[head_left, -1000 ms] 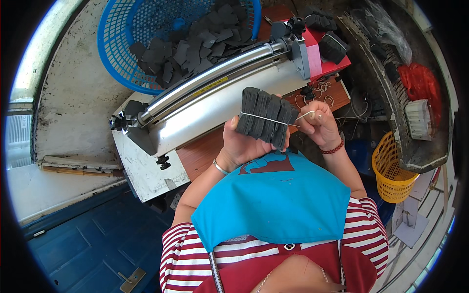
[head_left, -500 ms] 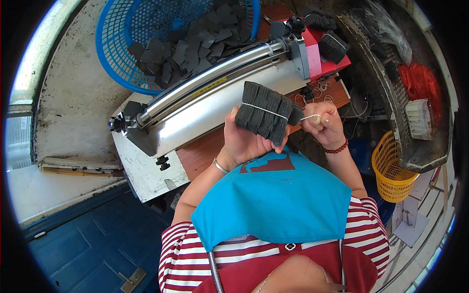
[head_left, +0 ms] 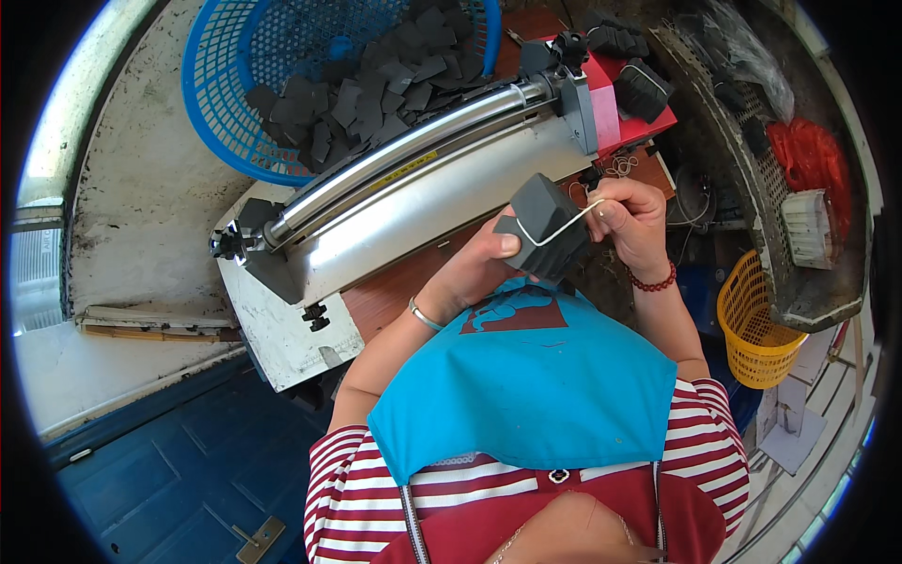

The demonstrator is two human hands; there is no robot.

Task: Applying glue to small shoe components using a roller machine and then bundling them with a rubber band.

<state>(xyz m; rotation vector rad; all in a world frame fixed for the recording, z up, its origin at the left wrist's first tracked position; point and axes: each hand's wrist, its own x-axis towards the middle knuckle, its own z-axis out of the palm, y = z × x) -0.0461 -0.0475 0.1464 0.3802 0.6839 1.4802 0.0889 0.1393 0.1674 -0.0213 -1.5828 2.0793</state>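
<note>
A bundle of dark grey flat pieces (head_left: 543,209) is gripped in my left hand (head_left: 476,268), with the thumb pressed on its face. Around the bundle runs a white band (head_left: 556,232), which stretches off its right side. My right hand (head_left: 631,221) pinches the free end of that band and pulls it taut, apart from the bundle. Both hands are in front of my chest, over the near edge of the machine. The fingers of my left hand behind the bundle are partly hidden.
A machine with a long metal roller (head_left: 404,155) lies just beyond my hands. Behind it stands a blue basket (head_left: 209,113) of loose dark pieces. Another banded bundle (head_left: 643,91) sits on the red housing at the right. A yellow basket (head_left: 759,362) stands at the lower right.
The bundle has been turned so that its flat face shows rather than its layered edges, and it has shifted right. My right hand has risen slightly, still pulling the band.
</note>
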